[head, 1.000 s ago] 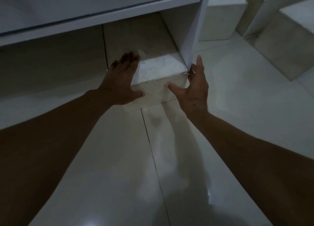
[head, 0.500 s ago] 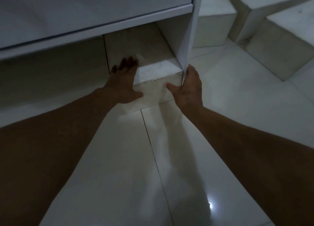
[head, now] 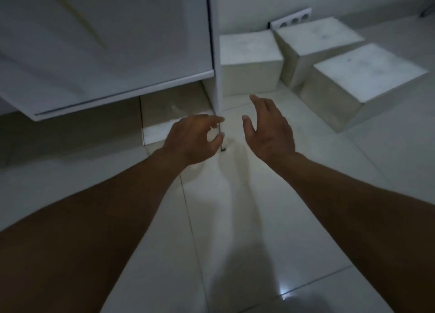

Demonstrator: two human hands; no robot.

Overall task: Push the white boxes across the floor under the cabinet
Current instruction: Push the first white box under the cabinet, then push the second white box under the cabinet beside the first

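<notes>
Glossy floor tiles (head: 235, 218) are lying beneath both hands, left hand (head: 191, 139) and right hand (head: 268, 129), hovering loosely spread and gripping nothing, at frame center before the cabinet (head: 106, 53) and its tucked white box (head: 164, 114).

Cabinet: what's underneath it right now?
Under the cabinet, one white box sits pushed in beside the side panel; the left hand covers its front right corner. The gap further left is too dark to tell. Three boxes remain outside.
</notes>
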